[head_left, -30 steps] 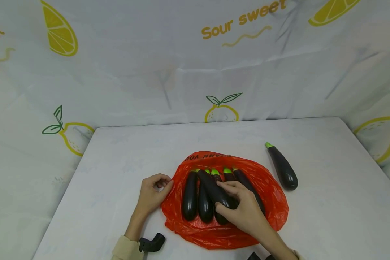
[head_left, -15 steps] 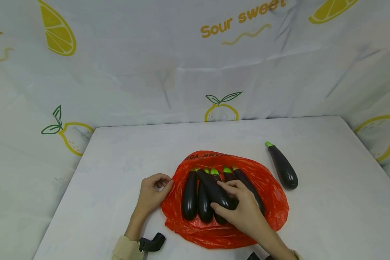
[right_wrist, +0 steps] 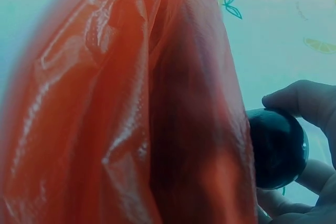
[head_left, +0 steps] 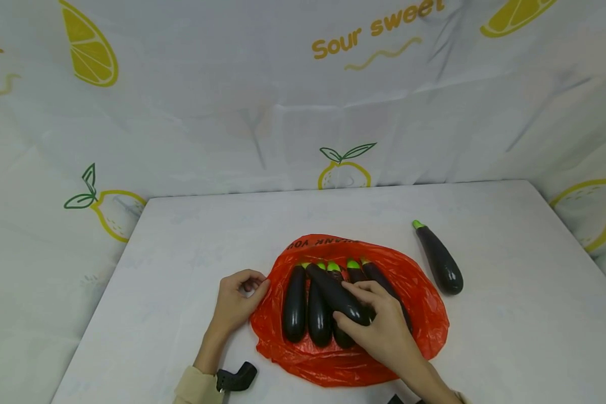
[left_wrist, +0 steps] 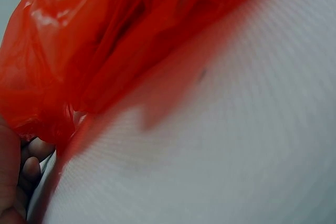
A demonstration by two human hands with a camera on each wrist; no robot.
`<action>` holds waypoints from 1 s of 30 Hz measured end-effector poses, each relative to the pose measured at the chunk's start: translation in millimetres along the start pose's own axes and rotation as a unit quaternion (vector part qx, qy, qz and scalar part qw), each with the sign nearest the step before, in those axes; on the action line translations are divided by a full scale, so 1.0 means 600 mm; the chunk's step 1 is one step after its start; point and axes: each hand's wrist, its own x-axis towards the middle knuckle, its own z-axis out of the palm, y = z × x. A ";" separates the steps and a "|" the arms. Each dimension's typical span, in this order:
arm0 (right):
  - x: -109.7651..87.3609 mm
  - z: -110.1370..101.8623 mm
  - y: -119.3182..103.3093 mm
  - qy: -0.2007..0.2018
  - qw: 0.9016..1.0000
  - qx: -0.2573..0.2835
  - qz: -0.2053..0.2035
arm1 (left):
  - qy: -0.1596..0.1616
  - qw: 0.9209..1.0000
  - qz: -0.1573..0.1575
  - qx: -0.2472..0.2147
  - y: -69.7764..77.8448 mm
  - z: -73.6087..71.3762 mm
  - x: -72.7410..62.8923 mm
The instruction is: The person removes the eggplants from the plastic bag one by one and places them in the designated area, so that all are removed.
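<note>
In the head view, a red plastic bag lies spread open on the table with several eggplants in it, such as the leftmost eggplant. My left hand pinches the bag's left edge between thumb and fingers. Across the others lies a slanted eggplant, its thick end between the thumb and fingers of my right hand. That rounded end of the eggplant shows in the right wrist view beside the raised bag wall. Red plastic gathers above my left fingers in the left wrist view.
A single eggplant lies on the white table to the right of the bag, outside it. A curved black wrist mount sits by my left sleeve. A lemon-printed cloth hangs behind the table.
My right thumb and fingers have shifted slightly on the slanted eggplant, whose thick end sits a little farther right. My left hand stays in place on the bag's edge.
</note>
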 end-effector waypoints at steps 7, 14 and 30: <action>-0.006 -0.004 0.001 0.006 1.000 0.005 -0.006 | 0.000 1.000 0.002 -0.001 -0.002 0.001 -0.001; -0.015 -0.013 0.000 0.013 1.000 0.019 -0.014 | 0.000 1.000 0.003 -0.003 -0.003 0.000 0.000; -0.022 -0.036 0.005 0.060 0.997 0.014 -0.055 | 0.003 1.000 0.004 -0.001 -0.003 0.001 -0.001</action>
